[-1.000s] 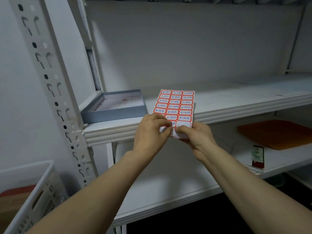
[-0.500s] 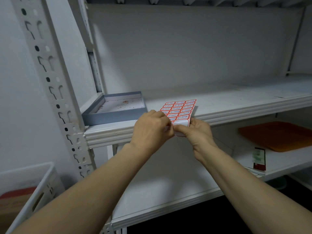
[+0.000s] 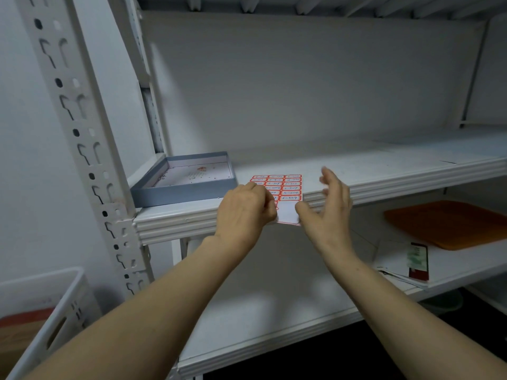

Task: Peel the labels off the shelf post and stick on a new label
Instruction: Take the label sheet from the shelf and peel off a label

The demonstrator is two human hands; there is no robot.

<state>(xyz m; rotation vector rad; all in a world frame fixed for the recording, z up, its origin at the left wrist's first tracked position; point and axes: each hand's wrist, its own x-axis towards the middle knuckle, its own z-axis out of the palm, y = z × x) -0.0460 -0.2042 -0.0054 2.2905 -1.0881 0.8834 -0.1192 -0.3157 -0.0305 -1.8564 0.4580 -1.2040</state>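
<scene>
The label sheet (image 3: 285, 187), white with rows of red-bordered handwritten labels, lies flat on the middle shelf (image 3: 411, 185) with its blank lower end hanging over the front edge. My left hand (image 3: 244, 209) is closed, its fingertips pinched at the sheet's lower left corner; whether they hold a single peeled label is hidden. My right hand (image 3: 332, 212) hovers just right of the sheet with fingers spread and nothing in it. The white perforated shelf post (image 3: 82, 149) rises at the left, and I see no label on it.
A shallow grey box lid (image 3: 186, 185) holding small scraps sits on the shelf left of the sheet. On the lower shelf lie an orange tray (image 3: 452, 223) and a red-and-green packet (image 3: 418, 261) on papers. A white slotted basket (image 3: 41, 305) stands at the bottom left.
The sheet went from upright in both hands to lying flat on the shelf. My right hand has let go of it and opened; my left hand stays pinched at its corner.
</scene>
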